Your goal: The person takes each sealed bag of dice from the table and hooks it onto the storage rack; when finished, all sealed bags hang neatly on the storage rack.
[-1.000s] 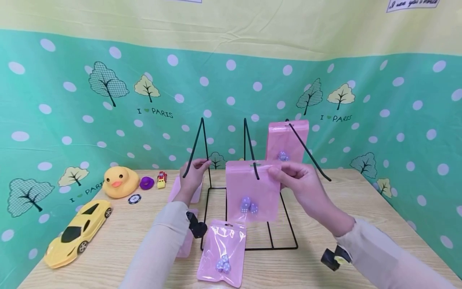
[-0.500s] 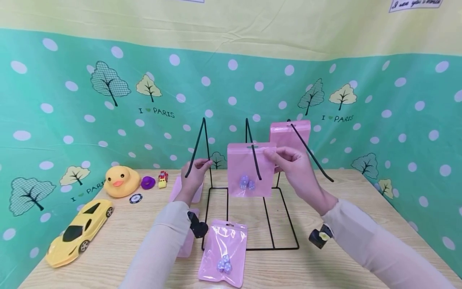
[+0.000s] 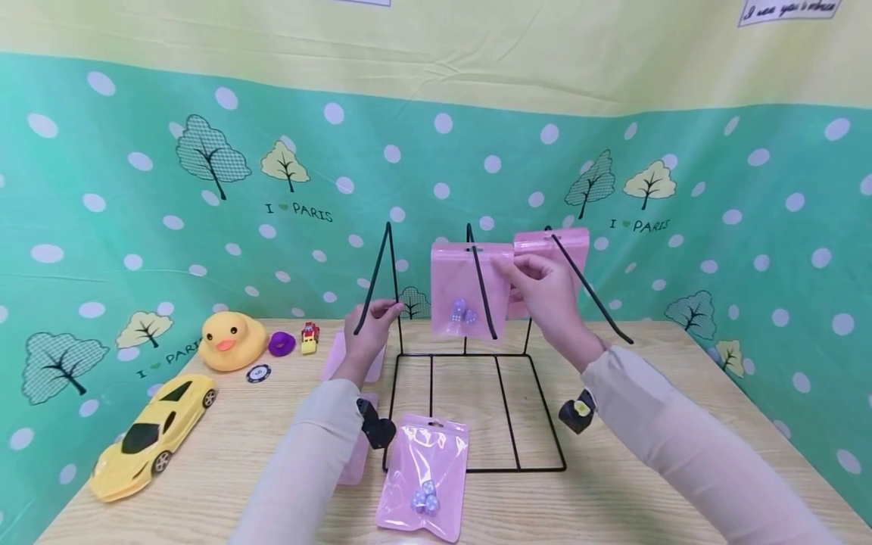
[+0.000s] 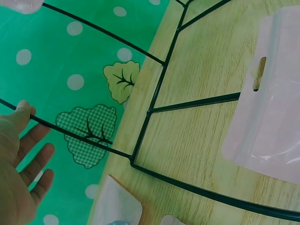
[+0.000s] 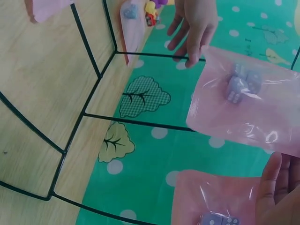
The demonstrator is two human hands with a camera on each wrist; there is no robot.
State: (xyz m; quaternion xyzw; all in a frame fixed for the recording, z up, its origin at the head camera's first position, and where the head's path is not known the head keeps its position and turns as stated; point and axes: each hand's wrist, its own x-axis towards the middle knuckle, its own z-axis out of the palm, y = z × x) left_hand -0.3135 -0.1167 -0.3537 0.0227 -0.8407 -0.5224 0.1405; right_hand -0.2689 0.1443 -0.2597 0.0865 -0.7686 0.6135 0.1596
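Observation:
My right hand pinches the upper right corner of a pink zip bag with purple dice inside. The bag's hang slot is threaded on the middle hook of a black wire display rack, well back along it. My left hand holds the rack's left upright between thumb and index finger; in the left wrist view its other fingers are spread loosely. Another pink bag hangs on the right hook. The left hook carries no bag.
A pink bag with dice lies at the rack's front left, overlapping its base. More pink bags lie partly under my left forearm. Farther left are a yellow toy car, a rubber duck, a purple hat and a poker chip.
My right hand has moved the pink bag up and back along the middle hook, away from its front tip. The left hand has stayed on the rack's upright.

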